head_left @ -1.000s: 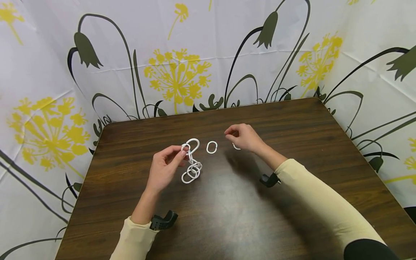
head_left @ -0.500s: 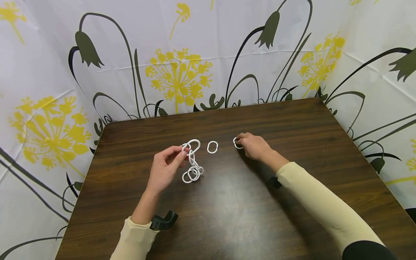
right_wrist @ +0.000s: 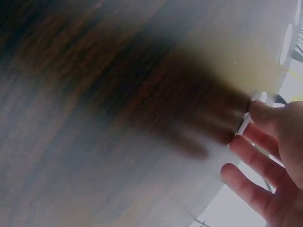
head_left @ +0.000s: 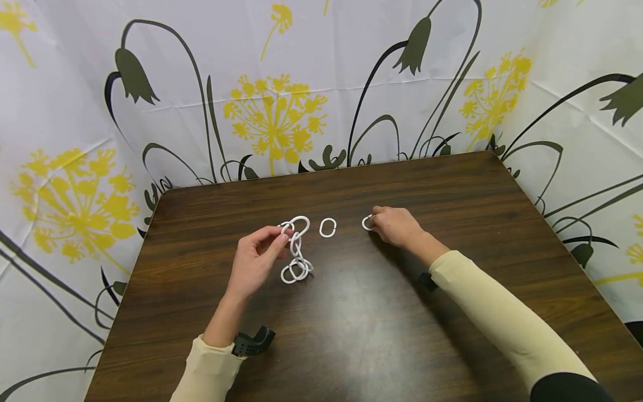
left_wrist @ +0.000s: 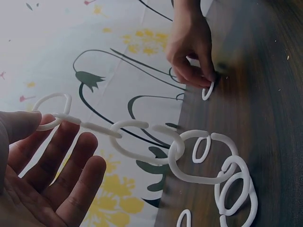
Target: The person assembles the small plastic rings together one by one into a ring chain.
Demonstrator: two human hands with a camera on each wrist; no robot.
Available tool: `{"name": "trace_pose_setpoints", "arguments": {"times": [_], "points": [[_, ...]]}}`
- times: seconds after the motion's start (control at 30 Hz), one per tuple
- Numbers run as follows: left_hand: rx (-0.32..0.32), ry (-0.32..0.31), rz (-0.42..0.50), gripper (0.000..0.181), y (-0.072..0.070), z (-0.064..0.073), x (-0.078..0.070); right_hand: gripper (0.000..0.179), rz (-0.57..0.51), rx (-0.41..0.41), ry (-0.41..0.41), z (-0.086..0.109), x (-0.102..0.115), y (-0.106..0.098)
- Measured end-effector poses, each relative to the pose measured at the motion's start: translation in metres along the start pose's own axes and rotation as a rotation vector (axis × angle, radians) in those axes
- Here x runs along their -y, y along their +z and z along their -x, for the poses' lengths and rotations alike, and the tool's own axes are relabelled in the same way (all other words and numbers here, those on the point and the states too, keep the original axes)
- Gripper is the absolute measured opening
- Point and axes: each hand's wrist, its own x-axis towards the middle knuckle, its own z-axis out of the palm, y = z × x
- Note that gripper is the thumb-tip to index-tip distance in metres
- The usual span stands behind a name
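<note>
My left hand (head_left: 253, 259) pinches one end of a chain of white plastic links (head_left: 296, 245) between thumb and fingers. From there the chain hangs down, its lower links bunched at the table. In the left wrist view the other fingers (left_wrist: 85, 189) of that hand are spread loosely below the pinch, and gaps show in several oval links. Farther right, my right hand (head_left: 399, 226) reaches down to the table and pinches a single white link (head_left: 366, 223) at its right side. The fingertips hide part of this link. A loose white link (head_left: 328, 228) lies between the hands.
The dark wooden table (head_left: 341, 335) ends at a back edge just beyond the links. Behind it hangs a white cloth (head_left: 321, 56) with yellow and green flowers. A black wrist device (head_left: 253, 341) sits on the left forearm.
My right hand has come down and slightly right, from above the far link to pinching its edge. The left hand stays in place holding the chain.
</note>
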Motion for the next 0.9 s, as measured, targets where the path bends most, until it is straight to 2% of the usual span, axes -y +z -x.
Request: {"name": "trace_pose_setpoints", "arguments": {"times": [0.13, 0.27, 0.37, 0.47, 0.6, 0.73, 0.9], "points": [[-0.006, -0.002, 0.0, 0.016, 0.001, 0.0, -0.001, 0.005, -0.022, 0.007, 0.017, 0.0, 0.001, -0.002], [-0.007, 0.003, -0.006, 0.016, 0.001, 0.0, -0.001, 0.007, -0.135, -0.004, 0.06, -0.004, 0.009, -0.009], [0.001, 0.003, -0.003, 0.016, 0.001, -0.001, 0.0, 0.01, -0.243, -0.059, 0.107, -0.01, 0.017, -0.018], [0.009, 0.0, 0.003, 0.016, 0.001, 0.0, 0.001, 0.014, -0.358, -0.149, 0.123, -0.016, 0.026, -0.03], [0.013, 0.008, -0.001, 0.017, 0.002, 0.0, 0.002, 0.014, -0.528, -0.24, 0.076, -0.024, 0.037, -0.048], [0.016, 0.012, 0.0, 0.017, 0.002, 0.0, 0.001, 0.011, -0.692, -0.288, 0.024, -0.029, 0.052, -0.068], [0.02, 0.005, 0.005, 0.017, 0.002, 0.0, 0.002, 0.01, -0.908, -0.346, -0.004, -0.037, 0.074, -0.089]]}}
